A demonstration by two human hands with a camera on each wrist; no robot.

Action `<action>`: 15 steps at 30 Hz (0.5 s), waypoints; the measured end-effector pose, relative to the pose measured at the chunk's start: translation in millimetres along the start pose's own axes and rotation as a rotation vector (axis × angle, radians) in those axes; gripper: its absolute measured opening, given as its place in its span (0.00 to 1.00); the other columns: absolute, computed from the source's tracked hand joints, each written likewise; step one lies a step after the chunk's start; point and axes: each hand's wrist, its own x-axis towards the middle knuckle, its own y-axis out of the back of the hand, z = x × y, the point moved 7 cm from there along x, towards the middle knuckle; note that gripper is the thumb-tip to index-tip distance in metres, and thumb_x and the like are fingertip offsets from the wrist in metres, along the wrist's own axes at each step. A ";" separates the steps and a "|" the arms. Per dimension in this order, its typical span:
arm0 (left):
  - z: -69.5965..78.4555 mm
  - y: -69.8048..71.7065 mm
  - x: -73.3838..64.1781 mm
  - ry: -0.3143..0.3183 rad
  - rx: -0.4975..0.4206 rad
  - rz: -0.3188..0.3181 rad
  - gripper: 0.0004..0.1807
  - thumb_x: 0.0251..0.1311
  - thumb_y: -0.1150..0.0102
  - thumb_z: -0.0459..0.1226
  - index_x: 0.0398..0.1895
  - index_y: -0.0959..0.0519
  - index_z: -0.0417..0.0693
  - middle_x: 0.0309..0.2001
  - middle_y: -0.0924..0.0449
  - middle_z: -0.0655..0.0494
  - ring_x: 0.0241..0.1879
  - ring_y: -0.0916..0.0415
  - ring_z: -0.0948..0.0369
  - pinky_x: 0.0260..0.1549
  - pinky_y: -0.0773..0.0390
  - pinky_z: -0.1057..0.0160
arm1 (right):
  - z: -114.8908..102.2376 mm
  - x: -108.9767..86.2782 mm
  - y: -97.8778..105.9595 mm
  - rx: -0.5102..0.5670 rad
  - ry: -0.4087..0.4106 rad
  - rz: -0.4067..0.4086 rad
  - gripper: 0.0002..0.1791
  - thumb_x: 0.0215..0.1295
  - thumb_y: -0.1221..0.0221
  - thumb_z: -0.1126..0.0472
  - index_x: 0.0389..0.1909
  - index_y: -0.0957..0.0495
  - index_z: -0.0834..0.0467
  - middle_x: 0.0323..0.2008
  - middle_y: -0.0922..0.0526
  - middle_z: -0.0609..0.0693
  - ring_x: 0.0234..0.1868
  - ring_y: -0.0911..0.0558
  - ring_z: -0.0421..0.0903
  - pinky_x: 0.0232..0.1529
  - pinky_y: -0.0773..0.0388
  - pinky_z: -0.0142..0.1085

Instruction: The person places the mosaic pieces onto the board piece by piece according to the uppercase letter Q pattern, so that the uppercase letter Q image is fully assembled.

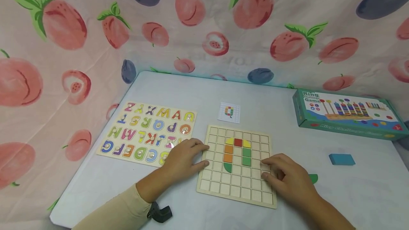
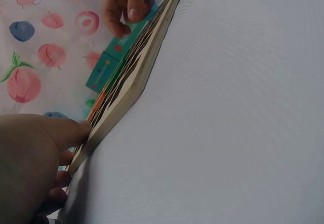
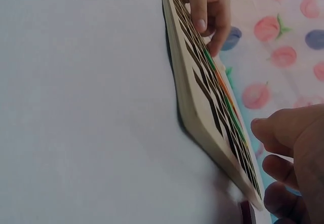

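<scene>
A square wooden grid board (image 1: 235, 190) lies on the table. Set in its cells are yellow quarter-round pieces (image 1: 246, 144), a red square (image 1: 238, 142), orange squares (image 1: 228, 148), green squares (image 1: 246, 152) and a green quarter-round piece (image 1: 228, 167). My left hand (image 1: 182, 157) rests at the board's left edge, with thumb and index finger spread apart on its rim. My right hand (image 1: 289, 178) is at the right edge, fingertips loosely bent over the border cells and holding nothing. Beside it, a loose green piece (image 1: 314, 178) is partly hidden by the hand.
A pattern card (image 1: 229, 113) lies behind the board. On the left is an alphabet peg board (image 1: 134, 135), partly covered by my left hand. To the right are a blue block (image 1: 342, 159) and a green Ring Challenge Game box (image 1: 348, 114). Fruit-print cloth (image 1: 198, 49) hangs behind the table.
</scene>
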 end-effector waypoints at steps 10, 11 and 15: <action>-0.5 -0.6 -0.3 -0.002 0.004 0.004 0.26 0.65 0.27 0.55 0.64 0.15 0.59 0.56 0.18 0.62 0.54 0.22 0.61 0.52 0.19 0.58 | 18.5 -15.0 12.7 -0.070 -0.002 0.012 0.23 0.53 0.19 0.60 0.50 0.12 0.46 0.44 0.19 0.36 0.29 0.31 0.32 0.26 0.33 0.29; -0.3 -0.5 -0.3 -0.005 0.002 0.006 0.26 0.65 0.27 0.55 0.64 0.15 0.59 0.56 0.18 0.62 0.54 0.22 0.61 0.52 0.19 0.58 | 20.2 -16.5 13.5 -0.078 -0.006 0.010 0.23 0.53 0.19 0.59 0.50 0.12 0.45 0.44 0.19 0.36 0.29 0.31 0.31 0.26 0.34 0.29; 0.4 0.4 -0.3 -0.008 -0.003 0.013 0.27 0.64 0.26 0.54 0.64 0.15 0.58 0.56 0.18 0.62 0.54 0.22 0.60 0.51 0.20 0.57 | 26.6 -20.7 15.3 -0.106 -0.040 -0.012 0.22 0.55 0.19 0.57 0.51 0.12 0.45 0.44 0.20 0.36 0.28 0.32 0.32 0.25 0.35 0.30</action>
